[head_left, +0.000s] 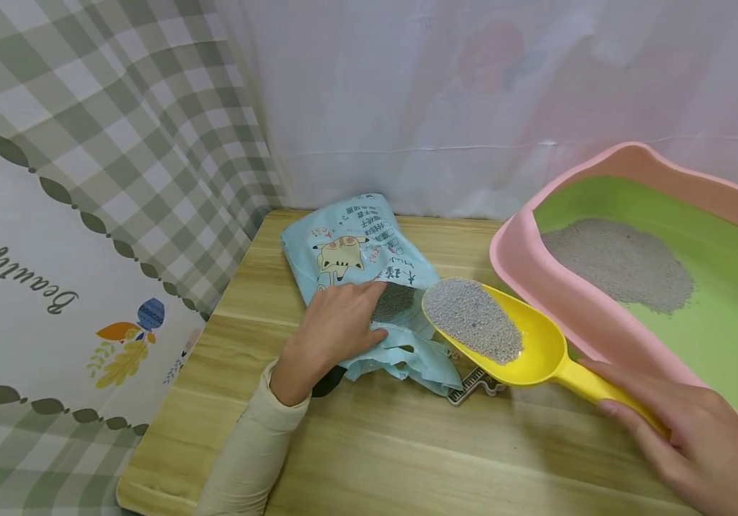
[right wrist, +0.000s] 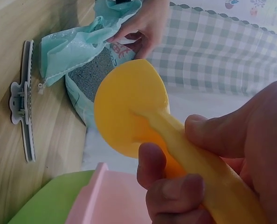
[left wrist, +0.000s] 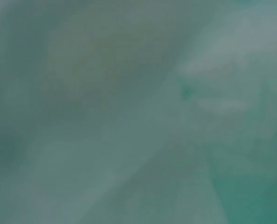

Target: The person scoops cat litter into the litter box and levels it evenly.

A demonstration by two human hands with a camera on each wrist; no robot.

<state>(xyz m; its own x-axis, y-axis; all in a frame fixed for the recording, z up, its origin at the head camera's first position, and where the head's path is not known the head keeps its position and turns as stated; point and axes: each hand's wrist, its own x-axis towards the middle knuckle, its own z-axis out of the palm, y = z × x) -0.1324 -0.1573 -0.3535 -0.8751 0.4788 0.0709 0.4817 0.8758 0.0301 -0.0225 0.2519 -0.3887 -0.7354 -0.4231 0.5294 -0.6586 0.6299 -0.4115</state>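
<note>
scoop is gripped by handle in right hand, fingers curled round it, thumb laid along it. bowl is pointed away from right hand toward left hand and is heaped at the tip with grey granules. tip is held beside the bag's mouth; contact can't be told. bag is laid under and beyond left hand. its mouth is spanned by that hand's thumb and index finger, which are spread apart; whether the edge is pinched by the other fingers can't be told. darker granules are seen inside, just beside the fingers. tray, pink and green, is placed beyond right hand, with a grey pile on its floor. clip is left on table between the hands, partly covered by bag and scoop in the head view. checked cloth is hung left of left hand, white sheet beyond both. left wrist view is blurred.
</note>
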